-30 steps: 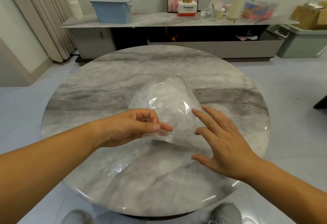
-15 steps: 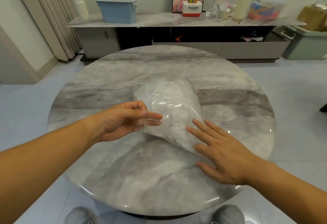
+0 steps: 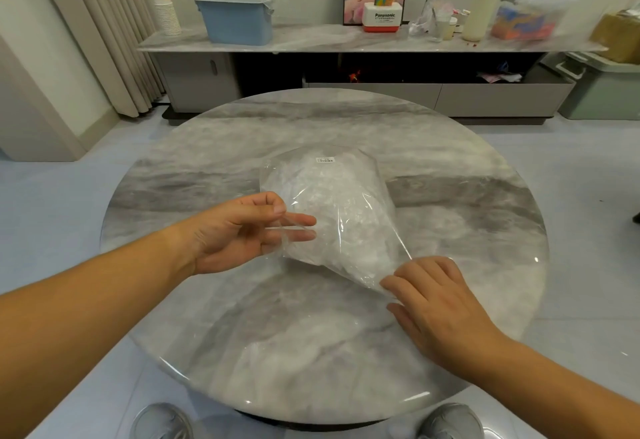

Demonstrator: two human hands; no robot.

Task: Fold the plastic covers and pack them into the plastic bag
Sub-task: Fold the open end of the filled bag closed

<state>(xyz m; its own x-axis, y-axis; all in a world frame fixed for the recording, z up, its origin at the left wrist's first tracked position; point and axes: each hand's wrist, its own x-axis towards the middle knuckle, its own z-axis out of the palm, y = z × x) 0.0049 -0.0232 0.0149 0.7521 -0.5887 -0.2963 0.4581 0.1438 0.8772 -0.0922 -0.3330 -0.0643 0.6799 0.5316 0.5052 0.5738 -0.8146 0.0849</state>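
I pinch the near left edge of the plastic bag point(image 3: 375, 192) with my left hand point(image 3: 239, 234), thumb on top and fingers under the thin film. My right hand point(image 3: 440, 307) lies low on the table point(image 3: 311, 352), and its fingertips touch the near right corner of the bag. I cannot tell if they pinch it or just rest on it. The bag sits in the middle of the round table, with its near end lifted a little and its far end down on the top. Inside it I see the plastic covers point(image 3: 332, 196), white and crinkly, all bunched up. I think this stuff is very light and soft. It will flop and bend, not stay stiff. It looks smooth and shiny, so it may slip out of my fingers. It could tear if I pull too hard, so a gentle hold on the edges or corners seems best. There is lots of bare table all around the bag, near me and on both sides. The table's edge is well away from the bag, so nothing should slide off.
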